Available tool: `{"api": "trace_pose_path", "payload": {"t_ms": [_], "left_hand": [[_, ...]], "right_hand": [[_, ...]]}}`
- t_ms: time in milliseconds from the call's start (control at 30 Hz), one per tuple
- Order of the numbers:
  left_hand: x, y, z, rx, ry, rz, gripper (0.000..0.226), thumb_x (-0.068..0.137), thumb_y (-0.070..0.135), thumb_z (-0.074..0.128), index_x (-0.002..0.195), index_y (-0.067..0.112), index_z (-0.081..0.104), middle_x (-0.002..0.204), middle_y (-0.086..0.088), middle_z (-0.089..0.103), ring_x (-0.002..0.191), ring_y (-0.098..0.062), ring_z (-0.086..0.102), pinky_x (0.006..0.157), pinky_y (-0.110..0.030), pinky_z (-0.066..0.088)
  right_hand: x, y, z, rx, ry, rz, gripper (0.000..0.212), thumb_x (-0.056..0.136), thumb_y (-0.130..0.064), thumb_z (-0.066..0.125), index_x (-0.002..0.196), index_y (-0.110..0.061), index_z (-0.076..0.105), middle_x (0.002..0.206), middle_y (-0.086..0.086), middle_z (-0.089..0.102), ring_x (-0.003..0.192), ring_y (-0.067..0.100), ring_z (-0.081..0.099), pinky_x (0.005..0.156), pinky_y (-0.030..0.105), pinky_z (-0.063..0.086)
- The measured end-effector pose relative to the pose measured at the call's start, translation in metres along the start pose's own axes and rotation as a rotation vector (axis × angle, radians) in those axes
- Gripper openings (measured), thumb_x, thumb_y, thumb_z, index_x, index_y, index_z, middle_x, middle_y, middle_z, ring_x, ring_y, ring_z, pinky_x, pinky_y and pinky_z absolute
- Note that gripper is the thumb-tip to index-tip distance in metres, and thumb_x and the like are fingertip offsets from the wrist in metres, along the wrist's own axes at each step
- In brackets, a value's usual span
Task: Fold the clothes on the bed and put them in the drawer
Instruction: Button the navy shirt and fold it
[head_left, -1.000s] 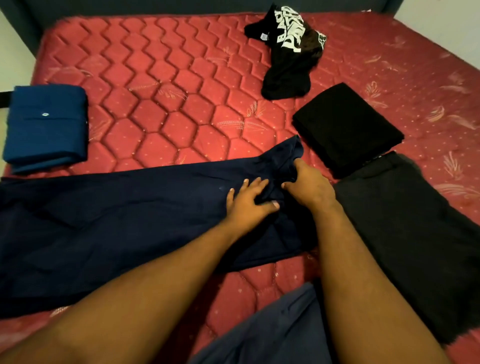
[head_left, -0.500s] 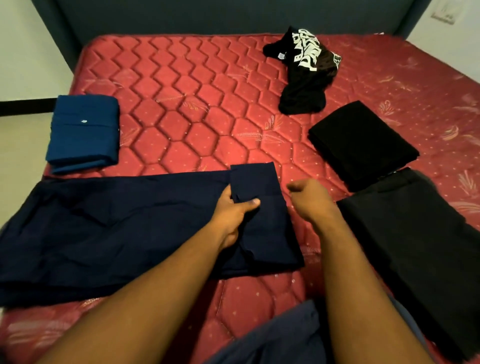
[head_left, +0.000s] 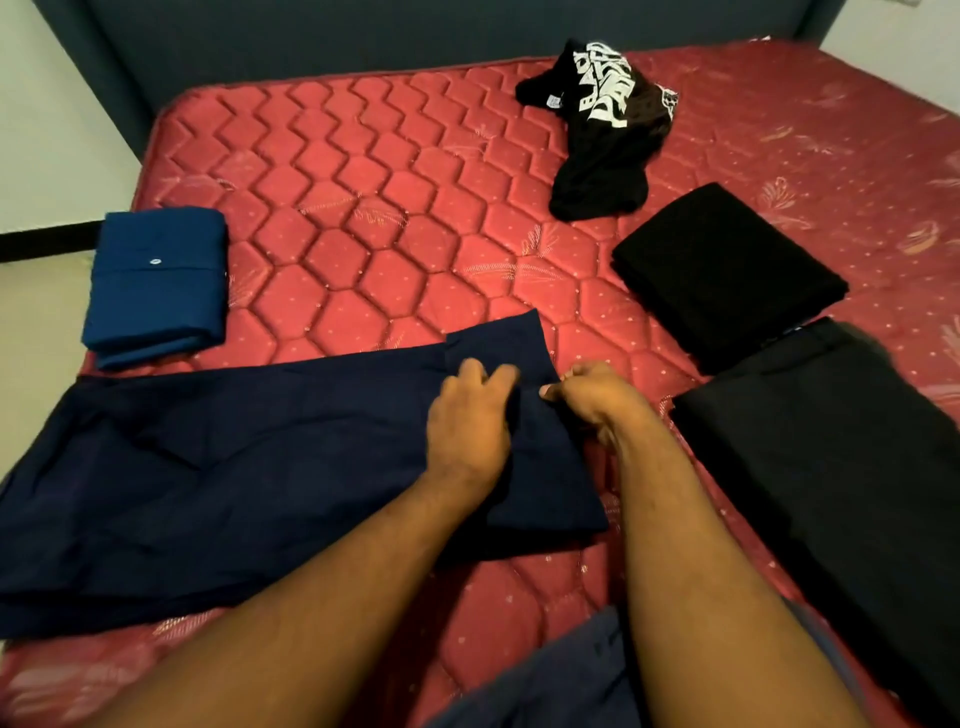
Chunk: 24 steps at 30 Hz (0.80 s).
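Navy trousers (head_left: 218, 483) on mattress (head_left: 363, 208): left hand (head_left: 470, 421) presses flat, right hand (head_left: 597, 400) pinches the fold

Red quilted mattress (head_left: 395, 218) under folded clothes (head_left: 727, 275).

So I'm at a bed with a bare red quilted mattress (head_left: 363, 197), stitched in a honeycomb pattern with faint gold leafy prints and tiny dots. Behind it runs a dark blue-grey headboard (head_left: 311, 36), which wraps round both far corners. The wall (head_left: 47, 130) on my left is plain off-white with a black skirting strip (head_left: 47, 240) along the bottom, and pale floor (head_left: 36, 312) shows under that. There's more white wall at the far right. Lighting is dim and indoor.
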<state>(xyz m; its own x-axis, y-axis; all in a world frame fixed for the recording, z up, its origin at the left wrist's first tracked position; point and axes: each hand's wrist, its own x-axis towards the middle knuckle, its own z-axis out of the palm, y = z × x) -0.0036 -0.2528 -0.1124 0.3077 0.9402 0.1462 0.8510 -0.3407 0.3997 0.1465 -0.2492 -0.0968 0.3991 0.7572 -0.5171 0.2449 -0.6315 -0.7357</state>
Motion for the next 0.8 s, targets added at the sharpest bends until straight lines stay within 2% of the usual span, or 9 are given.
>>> {"api": "trace_pose_path", "payload": {"t_ms": [100,200,267,333,400,500,567,667,800], "left_hand": [[0.016,0.024,0.013,-0.385,-0.247,-0.078,0.045,0.087,0.004,0.055,0.129,0.020,0.059,0.122,-0.007,0.060,0.108,-0.025,0.059,0.089,-0.033,0.045],[0.031,0.066,0.015,-0.780,-0.504,-0.199,0.051,0.091,0.008,0.060,0.140,0.014,0.049,0.132,-0.009,0.060,0.119,-0.023,0.058,0.100,-0.030,0.044],[0.041,0.084,0.012,-0.897,-0.551,-0.327,0.040,0.096,0.016,0.054,0.136,0.014,0.053,0.120,-0.011,0.064,0.103,-0.024,0.064,0.086,-0.035,0.051],[0.048,0.083,0.002,-0.951,-0.503,-0.464,0.034,0.098,0.036,0.050,0.123,0.015,0.059,0.107,-0.006,0.063,0.085,-0.020,0.060,0.073,-0.032,0.048],[0.053,0.068,-0.007,-1.069,-0.410,-0.623,0.040,0.093,0.053,0.052,0.114,0.020,0.061,0.106,0.001,0.063,0.091,-0.018,0.058,0.076,-0.030,0.045],[0.049,0.035,-0.015,-1.195,-0.267,-0.692,0.027,0.088,0.040,0.066,0.095,0.014,0.067,0.083,0.000,0.066,0.076,-0.016,0.062,0.059,-0.023,0.049],[0.039,0.012,-0.022,-1.221,-0.211,-0.721,0.014,0.089,0.019,0.069,0.079,0.010,0.064,0.074,-0.007,0.066,0.068,-0.020,0.062,0.057,-0.027,0.052],[0.017,-0.032,-0.036,-1.149,-0.095,-0.747,0.009,0.088,0.013,0.068,0.085,0.004,0.066,0.081,-0.011,0.068,0.073,-0.020,0.061,0.067,-0.036,0.055],[-0.028,-0.112,-0.089,-1.064,0.129,-0.630,0.014,0.089,0.002,0.063,0.100,0.009,0.067,0.090,-0.001,0.070,0.077,-0.011,0.062,0.069,-0.019,0.053]], "right_hand": [[0.008,0.004,-0.020,-0.134,0.216,-0.072,0.027,0.077,-0.016,0.075,0.067,-0.015,0.049,0.067,0.009,0.054,0.066,0.020,0.052,0.058,0.028,0.041],[-0.001,0.007,-0.057,-0.277,0.497,-0.098,0.022,0.075,-0.025,0.075,0.077,-0.011,0.059,0.083,0.012,0.064,0.079,0.027,0.060,0.069,0.033,0.045],[-0.012,0.000,-0.073,-0.089,0.404,-0.176,0.017,0.077,-0.025,0.075,0.074,-0.014,0.063,0.075,0.007,0.065,0.068,0.024,0.058,0.066,0.035,0.047],[-0.025,-0.011,-0.071,0.182,0.117,-0.171,0.008,0.091,-0.021,0.061,0.084,-0.018,0.064,0.075,0.004,0.064,0.061,0.017,0.056,0.059,0.030,0.047],[-0.033,-0.022,-0.058,0.250,-0.111,-0.114,0.015,0.100,-0.014,0.044,0.101,-0.022,0.057,0.085,0.003,0.066,0.059,0.013,0.057,0.055,0.025,0.044],[-0.035,-0.029,-0.033,0.234,-0.257,-0.110,0.020,0.100,-0.007,0.037,0.103,-0.023,0.048,0.097,0.004,0.071,0.064,0.015,0.061,0.055,0.027,0.044],[-0.034,-0.032,-0.021,0.270,-0.262,-0.092,0.024,0.099,-0.003,0.035,0.094,-0.024,0.045,0.093,0.007,0.071,0.062,0.017,0.061,0.055,0.027,0.045],[-0.032,-0.032,-0.020,0.309,-0.095,-0.084,0.030,0.094,0.005,0.035,0.083,-0.023,0.040,0.084,0.011,0.068,0.055,0.017,0.055,0.049,0.022,0.043],[-0.034,-0.023,0.007,0.176,-0.013,-0.135,0.026,0.094,0.003,0.043,0.079,-0.019,0.045,0.071,0.011,0.060,0.040,0.012,0.050,0.037,0.014,0.035]]}}
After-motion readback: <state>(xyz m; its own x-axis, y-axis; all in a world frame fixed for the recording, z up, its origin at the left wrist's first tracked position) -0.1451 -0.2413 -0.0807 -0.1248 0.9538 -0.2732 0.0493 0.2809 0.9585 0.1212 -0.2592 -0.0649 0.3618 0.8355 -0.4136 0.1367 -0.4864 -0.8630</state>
